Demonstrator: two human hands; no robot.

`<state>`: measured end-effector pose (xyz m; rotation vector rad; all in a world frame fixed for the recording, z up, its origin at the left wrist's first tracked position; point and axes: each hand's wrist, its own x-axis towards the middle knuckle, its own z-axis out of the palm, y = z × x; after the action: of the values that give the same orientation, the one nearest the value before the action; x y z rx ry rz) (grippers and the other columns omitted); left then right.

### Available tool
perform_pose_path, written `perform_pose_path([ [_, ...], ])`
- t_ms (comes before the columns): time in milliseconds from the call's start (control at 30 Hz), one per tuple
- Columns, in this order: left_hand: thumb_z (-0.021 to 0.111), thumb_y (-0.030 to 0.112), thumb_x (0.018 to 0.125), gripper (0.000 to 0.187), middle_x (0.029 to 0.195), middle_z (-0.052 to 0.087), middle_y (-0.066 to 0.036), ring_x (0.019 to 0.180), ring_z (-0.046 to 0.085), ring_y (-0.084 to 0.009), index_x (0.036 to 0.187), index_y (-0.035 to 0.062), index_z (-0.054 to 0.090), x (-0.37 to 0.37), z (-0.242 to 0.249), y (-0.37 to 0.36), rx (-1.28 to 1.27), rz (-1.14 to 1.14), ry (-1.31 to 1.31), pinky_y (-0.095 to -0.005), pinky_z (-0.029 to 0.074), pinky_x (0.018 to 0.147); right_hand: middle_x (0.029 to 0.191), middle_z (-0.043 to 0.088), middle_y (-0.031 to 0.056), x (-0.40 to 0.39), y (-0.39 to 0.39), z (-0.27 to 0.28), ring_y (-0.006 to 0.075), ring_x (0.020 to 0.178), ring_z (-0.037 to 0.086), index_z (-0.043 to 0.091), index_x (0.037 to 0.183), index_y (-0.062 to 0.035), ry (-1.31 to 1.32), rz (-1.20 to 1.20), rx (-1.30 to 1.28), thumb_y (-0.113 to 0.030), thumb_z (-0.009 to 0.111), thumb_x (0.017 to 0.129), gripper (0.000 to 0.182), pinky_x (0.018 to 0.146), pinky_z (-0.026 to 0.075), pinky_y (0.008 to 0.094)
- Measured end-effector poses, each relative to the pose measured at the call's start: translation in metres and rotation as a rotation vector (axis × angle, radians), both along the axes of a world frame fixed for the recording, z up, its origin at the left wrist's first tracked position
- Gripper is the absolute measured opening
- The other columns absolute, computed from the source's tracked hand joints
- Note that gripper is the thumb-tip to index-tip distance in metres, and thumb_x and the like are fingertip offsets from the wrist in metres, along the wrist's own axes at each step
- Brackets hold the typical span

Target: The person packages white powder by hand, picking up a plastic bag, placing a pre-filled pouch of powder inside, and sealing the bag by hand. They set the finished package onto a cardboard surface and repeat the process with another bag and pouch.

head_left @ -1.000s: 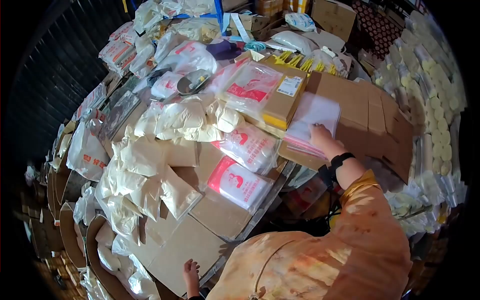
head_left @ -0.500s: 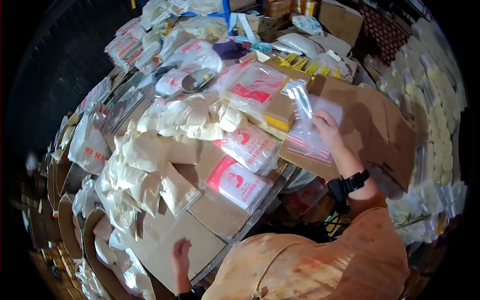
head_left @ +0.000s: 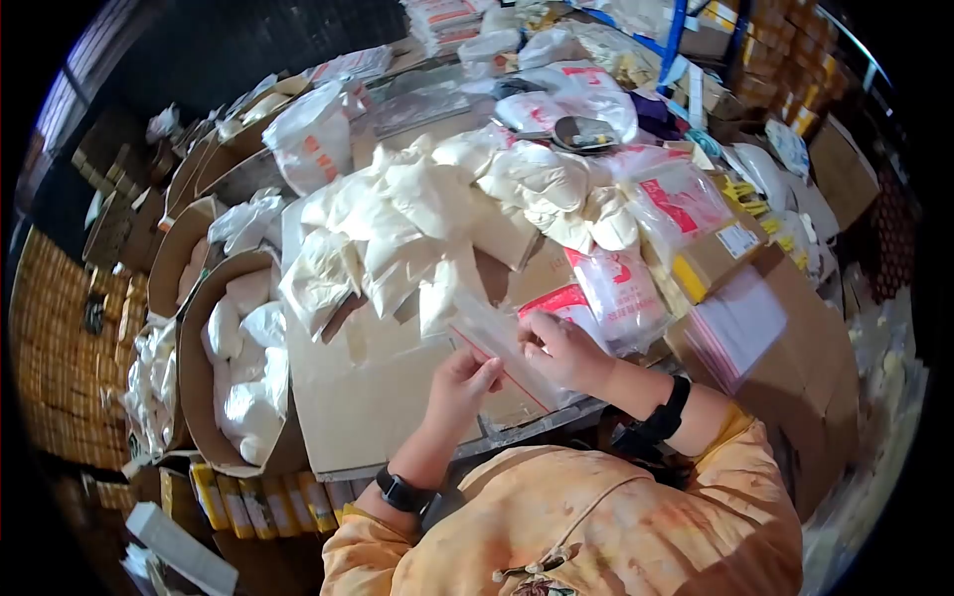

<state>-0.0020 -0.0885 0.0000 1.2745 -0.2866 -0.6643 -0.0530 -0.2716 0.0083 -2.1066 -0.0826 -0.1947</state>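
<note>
Near the front edge of the table, both my hands hold one clear zip bag (head_left: 489, 326) with a red line along its mouth. My left hand (head_left: 459, 385) pinches one side of it between thumb and fingers. My right hand (head_left: 564, 354), fingers curled, grips the other side. The bag looks flat, and whether its mouth is parted I cannot make out. Just beyond lies a heap of bags filled with cream-coloured powder (head_left: 402, 223). To the right, a stack of similar flat bags (head_left: 740, 318) rests on brown cardboard.
Red-and-white printed packs (head_left: 624, 298) lie beyond my right hand, near a cardboard box with a yellow strip (head_left: 715, 260). Open cartons of white bags (head_left: 189, 387) stand at left. A dark pan-like dish (head_left: 584, 133) sits at the back.
My right hand has come left from the bag stack with a zip bag. My left hand has risen from the table's front to grip it too. The view has turned left.
</note>
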Motion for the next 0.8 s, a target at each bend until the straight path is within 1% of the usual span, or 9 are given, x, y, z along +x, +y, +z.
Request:
perform_pose_path([
  [100,0.057,0.01,0.086,0.009,0.073,0.057,-0.002,0.061,0.048,-0.0103,0.08,0.0036,0.054,0.003,-0.014,0.012,-0.083,0.147,0.047,-0.0231,0.039,0.056,0.083,0.057,0.0105,0.016,0.024,0.017,0.0199,0.074,0.058,0.053,0.093,-0.0019,-0.29,0.031,-0.168,-0.001,0.053,0.076,0.017,0.065,0.047,0.0316],
  [133,0.057,0.01,0.086,0.01,0.072,0.056,-0.002,0.06,0.047,-0.0099,0.079,0.0041,0.053,0.003,-0.014,0.015,-0.101,0.183,0.058,-0.0229,0.038,0.056,0.084,0.057,0.011,0.018,0.031,0.016,0.0201,0.076,0.059,0.053,0.095,-0.001,-0.259,0.131,-0.187,-0.001,0.055,0.075,0.019,0.067,0.048,0.0311],
  [233,0.055,0.01,0.087,0.009,0.074,0.057,-0.003,0.062,0.05,-0.0092,0.081,0.0036,0.053,0.0,-0.013,0.026,-0.161,0.238,0.077,-0.0215,0.04,0.057,0.085,0.058,0.0118,0.018,0.054,0.001,0.0209,0.078,0.06,0.053,0.094,-0.0003,0.014,0.245,0.052,-0.002,0.058,0.075,0.02,0.069,0.048,0.0303],
  [267,0.055,0.01,0.088,0.009,0.075,0.058,-0.003,0.064,0.051,-0.0091,0.083,0.0031,0.053,-0.001,-0.014,0.029,-0.182,0.25,0.082,-0.0209,0.041,0.058,0.086,0.06,0.0125,0.018,0.058,0.002,0.0219,0.082,0.06,0.053,0.096,0.0009,0.121,0.272,0.206,-0.005,0.053,0.078,0.019,0.073,0.047,0.031],
  [367,0.053,0.011,0.089,0.01,0.079,0.059,-0.005,0.068,0.054,-0.0104,0.089,0.0009,0.055,-0.005,-0.018,0.039,-0.094,0.287,0.04,-0.0226,0.045,0.064,0.088,0.06,0.01,0.017,0.069,-0.004,0.0145,0.082,0.059,0.053,0.101,0.0038,0.205,0.23,0.472,-0.002,0.05,0.082,0.02,0.073,0.046,0.0287],
  [500,0.052,0.011,0.089,0.011,0.08,0.059,-0.005,0.069,0.052,-0.0105,0.088,0.0008,0.055,-0.007,-0.015,0.042,-0.067,0.282,0.024,-0.0233,0.043,0.064,0.096,0.059,0.0086,0.015,0.07,-0.009,0.0135,0.087,0.058,0.051,0.106,0.0069,0.285,0.297,0.638,-0.001,0.052,0.083,0.024,0.078,0.047,0.0269],
  [567,0.051,0.01,0.09,0.013,0.081,0.061,-0.006,0.071,0.056,-0.0113,0.092,-0.001,0.056,-0.005,-0.021,0.044,-0.051,0.26,0.0,-0.0239,0.046,0.066,0.096,0.059,0.0084,0.016,0.067,-0.009,0.013,0.088,0.058,0.051,0.107,0.0069,0.302,0.312,0.638,-0.001,0.053,0.083,0.025,0.079,0.046,0.0264],
  [700,0.05,0.011,0.09,0.013,0.08,0.061,-0.006,0.07,0.056,-0.0112,0.092,-0.0011,0.055,-0.003,-0.02,0.041,-0.042,0.267,-0.009,-0.0235,0.046,0.065,0.097,0.059,0.0086,0.018,0.063,-0.012,0.0122,0.089,0.058,0.051,0.107,0.0069,0.326,0.317,0.588,-0.002,0.055,0.082,0.027,0.079,0.046,0.0262],
  [800,0.05,0.01,0.09,0.012,0.079,0.061,-0.006,0.068,0.056,-0.011,0.091,-0.001,0.055,0.0,-0.022,0.04,-0.008,0.264,-0.027,-0.0233,0.046,0.063,0.095,0.06,0.0078,0.02,0.063,-0.017,0.0116,0.088,0.057,0.053,0.105,0.0058,0.322,0.289,0.653,-0.004,0.056,0.082,0.025,0.078,0.046,0.0261],
])
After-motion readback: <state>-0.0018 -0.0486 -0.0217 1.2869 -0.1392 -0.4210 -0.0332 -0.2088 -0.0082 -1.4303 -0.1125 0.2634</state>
